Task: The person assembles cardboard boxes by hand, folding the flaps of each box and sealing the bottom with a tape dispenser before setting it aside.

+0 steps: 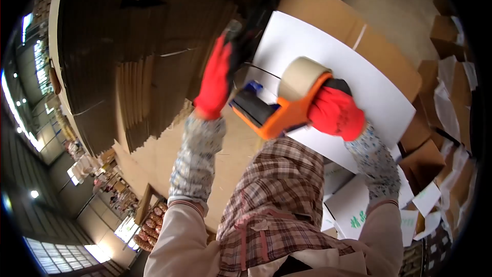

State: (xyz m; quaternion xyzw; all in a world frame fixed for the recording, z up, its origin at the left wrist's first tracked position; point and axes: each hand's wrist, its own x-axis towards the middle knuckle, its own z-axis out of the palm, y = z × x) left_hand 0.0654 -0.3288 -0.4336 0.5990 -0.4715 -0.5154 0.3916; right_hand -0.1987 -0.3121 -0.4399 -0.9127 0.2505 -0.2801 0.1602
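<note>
My right hand point(335, 110), in a red glove with a black palm, is closed on the handle of an orange tape dispenser point(287, 115). A wide roll of beige packing tape point(303, 78) sits in the dispenser, which is tilted over a cardboard carton. The carton's white face point(369, 84) lies under it, with a brown flap point(328, 10) along the far side. My left hand point(218, 74), gloved the same way, is raised at the carton's left edge. Its fingers stretch upward and are slightly blurred, with the black palm side turned toward the carton.
A tall stack of flat brown cardboard point(138, 72) stands at the left. Open brown cartons point(423, 166) with white liners crowd the right. White boxes with green lettering point(353, 208) lie by my right arm. Filled net sacks point(152, 225) are at lower left.
</note>
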